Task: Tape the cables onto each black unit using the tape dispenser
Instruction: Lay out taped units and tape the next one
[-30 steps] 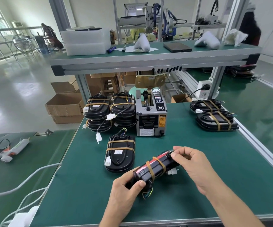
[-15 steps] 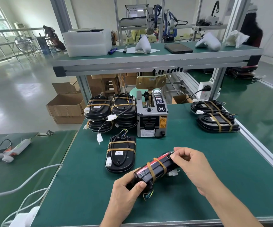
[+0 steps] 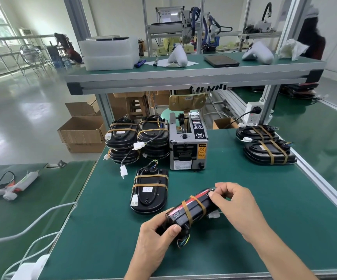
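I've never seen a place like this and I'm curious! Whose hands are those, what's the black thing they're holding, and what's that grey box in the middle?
The picture comes from a camera worn on a person's head, so you look down at that person's own two hands. The left hand and the right hand together hold a black unit tilted on its edge above the green table. Brownish tape bands already wrap around it, and little coloured wires stick out at the near end. The grey box is the tape dispenser, a machine that feeds out pieces of tape. Another taped unit lies flat beside the hands. More units are stacked to the left of the dispenser, and two lie at the far right.
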`<state>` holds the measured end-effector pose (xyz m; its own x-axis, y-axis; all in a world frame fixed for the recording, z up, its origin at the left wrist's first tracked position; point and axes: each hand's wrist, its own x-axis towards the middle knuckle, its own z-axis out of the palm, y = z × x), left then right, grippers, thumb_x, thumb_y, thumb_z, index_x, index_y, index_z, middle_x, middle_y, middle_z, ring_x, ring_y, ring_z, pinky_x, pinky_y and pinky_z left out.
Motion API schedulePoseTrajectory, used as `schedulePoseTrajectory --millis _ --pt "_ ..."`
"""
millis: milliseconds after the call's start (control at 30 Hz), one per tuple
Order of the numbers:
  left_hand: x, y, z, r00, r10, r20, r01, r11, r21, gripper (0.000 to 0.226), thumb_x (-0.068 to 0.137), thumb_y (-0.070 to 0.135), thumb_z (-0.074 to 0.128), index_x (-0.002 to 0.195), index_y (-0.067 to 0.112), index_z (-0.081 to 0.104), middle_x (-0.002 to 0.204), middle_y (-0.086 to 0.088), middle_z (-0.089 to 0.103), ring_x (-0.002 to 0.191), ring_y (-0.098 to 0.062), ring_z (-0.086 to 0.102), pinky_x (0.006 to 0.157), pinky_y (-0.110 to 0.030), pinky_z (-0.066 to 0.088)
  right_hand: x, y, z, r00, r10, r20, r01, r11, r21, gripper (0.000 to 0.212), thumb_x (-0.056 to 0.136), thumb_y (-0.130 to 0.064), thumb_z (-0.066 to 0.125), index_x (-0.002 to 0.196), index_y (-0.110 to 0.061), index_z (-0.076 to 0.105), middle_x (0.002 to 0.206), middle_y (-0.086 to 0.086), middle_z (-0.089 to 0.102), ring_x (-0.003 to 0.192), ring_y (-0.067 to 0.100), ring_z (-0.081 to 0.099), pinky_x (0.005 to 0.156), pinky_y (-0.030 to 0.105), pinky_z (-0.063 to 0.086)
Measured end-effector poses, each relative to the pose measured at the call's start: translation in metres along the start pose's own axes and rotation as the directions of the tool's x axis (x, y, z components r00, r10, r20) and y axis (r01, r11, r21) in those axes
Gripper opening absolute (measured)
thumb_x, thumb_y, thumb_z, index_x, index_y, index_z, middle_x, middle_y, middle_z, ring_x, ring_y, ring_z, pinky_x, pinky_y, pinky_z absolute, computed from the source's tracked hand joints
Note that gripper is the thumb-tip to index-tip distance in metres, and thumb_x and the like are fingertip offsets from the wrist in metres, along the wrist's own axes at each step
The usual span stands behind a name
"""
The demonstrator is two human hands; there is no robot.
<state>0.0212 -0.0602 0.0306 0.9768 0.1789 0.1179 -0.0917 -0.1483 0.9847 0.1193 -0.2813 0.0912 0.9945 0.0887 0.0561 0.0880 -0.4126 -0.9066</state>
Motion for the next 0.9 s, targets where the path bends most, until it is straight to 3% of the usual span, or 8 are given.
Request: schedulePoseTrajectory --millis 100,200,267,433,633,700,800,900 --pt "0.000 0.000 0.000 1.000 0.011 -0.004 -0.011 1.000 0.008 0.051 0.085 0.069 0.078 0.127 0.040 0.077 0.116 0.008 0.082 0.114 -0.009 0.076 0.093 -0.015 0.054 0.000 -0.002 0.001 1.000 0.009 -0.005 -0.009 1.000 0.018 0.012 0.084 -0.029 0.077 0.078 -0.038 0.073 0.113 -0.018 0.069 0.109 0.004 0.065 0.092 0.029 0.052" --pt "0.001 -0.001 0.000 1.000 0.023 -0.003 -0.023 0.999 0.022 0.050 0.086 0.070 0.077 0.126 0.041 0.077 0.117 0.008 0.081 0.114 -0.009 0.075 0.093 -0.015 0.054 0.002 -0.002 0.003 0.999 0.051 -0.016 -0.050 0.995 0.083 0.015 0.085 -0.023 0.079 0.070 -0.026 0.074 0.112 -0.011 0.069 0.091 -0.001 0.069 0.056 0.006 0.050" --pt "0.001 -0.001 0.000 1.000 0.031 -0.002 -0.031 0.999 0.028 0.049 0.086 0.069 0.077 0.126 0.042 0.077 0.117 0.009 0.081 0.114 -0.009 0.075 0.093 -0.015 0.053 0.004 -0.001 0.005 0.997 0.077 -0.023 -0.074 0.993 0.093 0.018 0.085 -0.021 0.080 0.069 -0.017 0.073 0.112 -0.007 0.070 0.076 -0.007 0.070 0.049 0.003 0.045" --pt "0.001 0.000 0.000 0.999 0.041 -0.003 -0.040 0.999 0.025 0.048 0.086 0.069 0.077 0.127 0.043 0.076 0.116 0.008 0.082 0.113 -0.009 0.075 0.093 -0.015 0.054 0.002 -0.002 0.005 0.994 0.102 -0.038 -0.095 0.984 0.148 0.013 0.084 -0.022 0.081 0.077 -0.017 0.072 0.108 -0.009 0.071 0.077 -0.010 0.067 0.048 0.006 0.047" --pt "0.000 0.002 0.000 0.999 0.051 -0.009 -0.051 0.998 0.023 0.049 0.085 0.072 0.076 0.124 0.044 0.077 0.112 0.008 0.082 0.109 -0.007 0.076 0.090 -0.013 0.054 -0.005 0.000 0.013 0.994 0.112 0.009 -0.111 0.969 0.222 0.025 0.086 -0.027 0.080 0.104 -0.029 0.063 0.113 -0.004 0.063 0.095 0.025 0.072 0.063 0.028 0.063" --pt "0.000 0.000 0.000 0.999 0.046 -0.008 -0.046 0.999 0.006 0.051 0.084 0.072 0.077 0.125 0.043 0.077 0.113 0.007 0.082 0.110 -0.009 0.076 0.091 -0.015 0.055 -0.006 0.002 0.015 0.990 0.136 0.025 -0.137 0.937 0.320 0.031 0.088 -0.020 0.080 0.112 -0.028 0.062 0.117 -0.001 0.062 0.097 0.016 0.070 0.066 0.035 0.065" --pt "0.001 -0.003 0.001 0.999 0.042 0.001 -0.042 0.999 -0.013 0.055 0.084 0.071 0.079 0.128 0.038 0.077 0.118 0.002 0.082 0.114 -0.017 0.076 0.095 -0.023 0.057 -0.006 0.007 0.016 0.991 0.130 0.035 -0.133 0.899 0.418 0.044 0.090 -0.015 0.079 0.125 -0.033 0.059 0.124 -0.008 0.060 0.097 -0.008 0.064 0.062 0.021 0.060" --pt "0.002 -0.004 0.001 0.999 0.039 -0.001 -0.039 0.999 0.003 0.052 0.084 0.071 0.078 0.127 0.040 0.077 0.118 0.004 0.081 0.115 -0.017 0.076 0.096 -0.023 0.056 -0.004 0.012 0.020 0.987 0.150 0.056 -0.158 0.870 0.467 0.050 0.093 -0.014 0.076 0.131 -0.040 0.058 0.128 -0.007 0.057 0.109 0.008 0.064 0.069 0.032 0.063"
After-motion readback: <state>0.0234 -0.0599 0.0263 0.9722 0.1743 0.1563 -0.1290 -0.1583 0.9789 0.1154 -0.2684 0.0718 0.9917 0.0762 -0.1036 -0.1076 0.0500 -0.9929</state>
